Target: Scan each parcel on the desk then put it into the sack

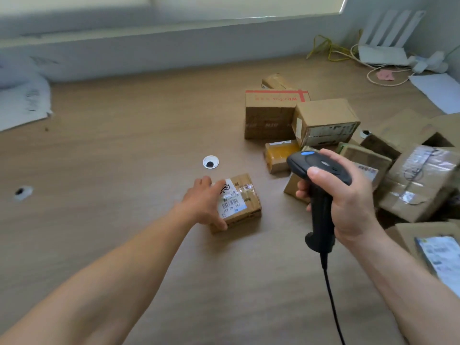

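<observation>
Left hand (202, 204) grips a parcel (245, 204) on the table (124, 158). Right hand (353, 202), fingers curled, holds the scanner (321, 168).

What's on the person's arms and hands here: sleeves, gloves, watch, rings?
Nothing worn that shows. The left forearm and right forearm are bare to the frame edge, with no sleeve cuffs in view. The left hand and right hand are ungloved. No watch, strap or bracelet at either wrist, and no rings on the visible fingers.

Soft daylight from the window — blurred, bowed edges
</observation>
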### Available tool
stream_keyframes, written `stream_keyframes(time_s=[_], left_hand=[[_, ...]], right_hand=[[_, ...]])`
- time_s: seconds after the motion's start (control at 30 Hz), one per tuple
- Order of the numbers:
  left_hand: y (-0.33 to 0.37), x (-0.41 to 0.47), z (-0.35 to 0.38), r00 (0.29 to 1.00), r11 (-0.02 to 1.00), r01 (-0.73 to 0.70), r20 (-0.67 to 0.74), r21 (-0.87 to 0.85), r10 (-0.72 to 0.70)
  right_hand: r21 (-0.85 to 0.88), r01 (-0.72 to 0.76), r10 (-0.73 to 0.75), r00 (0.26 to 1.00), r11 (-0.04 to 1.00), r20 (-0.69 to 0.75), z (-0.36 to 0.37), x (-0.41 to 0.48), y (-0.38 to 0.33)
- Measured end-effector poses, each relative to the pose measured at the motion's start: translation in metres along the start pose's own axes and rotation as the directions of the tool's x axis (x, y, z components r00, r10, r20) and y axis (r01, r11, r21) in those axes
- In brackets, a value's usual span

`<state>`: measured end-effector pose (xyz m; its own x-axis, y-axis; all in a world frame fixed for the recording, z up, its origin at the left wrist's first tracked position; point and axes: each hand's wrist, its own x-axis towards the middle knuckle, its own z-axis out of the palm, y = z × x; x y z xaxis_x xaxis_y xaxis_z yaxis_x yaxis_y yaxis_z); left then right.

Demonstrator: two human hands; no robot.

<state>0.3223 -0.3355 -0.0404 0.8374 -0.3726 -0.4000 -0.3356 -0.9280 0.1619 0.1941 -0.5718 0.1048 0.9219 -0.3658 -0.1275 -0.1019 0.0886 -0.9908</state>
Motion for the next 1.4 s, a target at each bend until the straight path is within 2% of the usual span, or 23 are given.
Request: stream_keyframes(time_s=[0.13, 0.37, 0.43, 0.53, 0.6, 0.73, 0.83, 0.97, 1.17, 1.27, 1.4], left_hand=[[-0.005, -0.066, 0.025, 0.997, 0.993, 0.064, -0.026, -0.095, -0.067], [0.029, -0.165, 0.06, 0.962, 0.997, 0.067, -0.263, -0.039, -0.075], [0.041, -0.186, 0.067, 0.97, 0.992, 0.075, -0.225, -0.1, -0.096], [0.055, -0.212, 0.072, 0.993, 0.981, 0.111, -0.02, -0.157, -0.116], [0.066, -0.228, 0.079, 0.993, 0.983, 0.111, 0.046, -0.148, -0.105], [0.086, -0.253, 0.088, 0.99, 0.984, 0.136, -0.017, -0.113, -0.139], [0.096, -0.272, 0.095, 0.976, 0.979, 0.154, -0.133, -0.133, -0.171], [0.103, -0.289, 0.109, 0.962, 0.995, 0.057, -0.263, -0.077, -0.076], [0.099, -0.301, 0.115, 0.995, 0.995, -0.066, -0.072, 0.081, 0.072], [0.088, -0.304, 0.107, 0.997, 0.999, -0.034, -0.073, -0.015, 0.032], [0.047, -0.313, 0.08, 0.985, 0.937, 0.101, -0.098, -0.335, -0.141]], right_hand=[[0.009, 0.006, -0.007, 0.998, 1.0, 0.06, 0.004, -0.038, 0.005], [0.004, 0.029, -0.03, 0.985, 1.0, 0.167, -0.01, -0.116, 0.01], [0.006, 0.037, -0.038, 0.982, 0.999, 0.186, -0.019, -0.139, 0.007], [0.013, 0.059, -0.061, 0.978, 0.998, 0.199, -0.033, -0.169, 0.003], [0.024, 0.074, -0.077, 0.975, 0.997, 0.207, -0.041, -0.187, 0.001], [0.029, 0.091, -0.095, 0.971, 0.995, 0.218, -0.056, -0.216, 0.0], [0.036, 0.09, -0.096, 0.971, 0.995, 0.221, -0.061, -0.232, 0.0], [0.042, 0.084, -0.091, 0.972, 0.996, 0.217, -0.06, -0.246, 0.0], [0.036, 0.077, -0.083, 0.977, 0.996, 0.198, -0.047, -0.263, 0.001], [0.012, 0.073, -0.074, 0.981, 0.997, 0.181, -0.037, -0.272, 0.003], [0.007, 0.058, -0.059, 0.985, 0.998, 0.163, -0.016, -0.287, 0.006]])
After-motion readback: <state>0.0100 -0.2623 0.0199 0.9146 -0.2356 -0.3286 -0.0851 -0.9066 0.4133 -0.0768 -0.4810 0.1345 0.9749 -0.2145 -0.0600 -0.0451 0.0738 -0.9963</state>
